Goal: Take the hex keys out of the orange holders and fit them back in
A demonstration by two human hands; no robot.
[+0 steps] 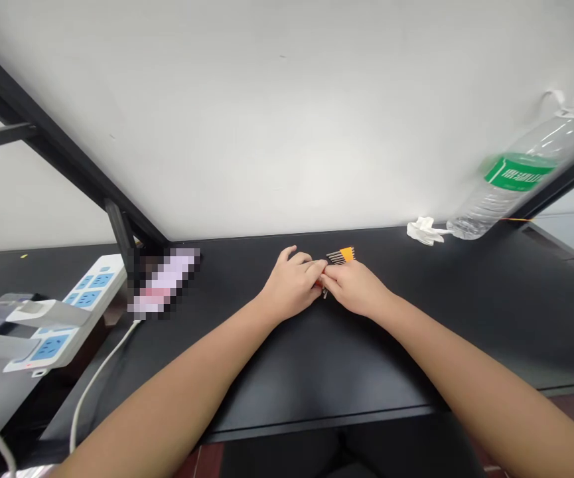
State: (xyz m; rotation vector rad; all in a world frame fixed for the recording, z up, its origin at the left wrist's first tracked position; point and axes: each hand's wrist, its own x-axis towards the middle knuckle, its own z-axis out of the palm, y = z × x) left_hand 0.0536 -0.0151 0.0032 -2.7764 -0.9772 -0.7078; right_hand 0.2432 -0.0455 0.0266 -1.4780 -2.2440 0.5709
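Observation:
My left hand [294, 282] and my right hand [354, 285] meet over the middle of the black desk, fingers curled and touching. Between them they grip a bundle of thin metal rods [336, 257] with an orange band around it. The rods and band stick out beyond my right hand's knuckles, lying side by side. Below the fingertips a bit of orange-red and a short metal tip show. My fingers hide the rest of the bundle, so its full shape cannot be made out.
A white power strip [95, 279] with plugged-in chargers lies at left, near a blurred-out phone-like item [167, 282] and a white cable [97, 375]. At right, a clear plastic bottle [490, 206] leans by a crumpled white tissue [426, 230]. Black frame bars [68, 153] rise at left.

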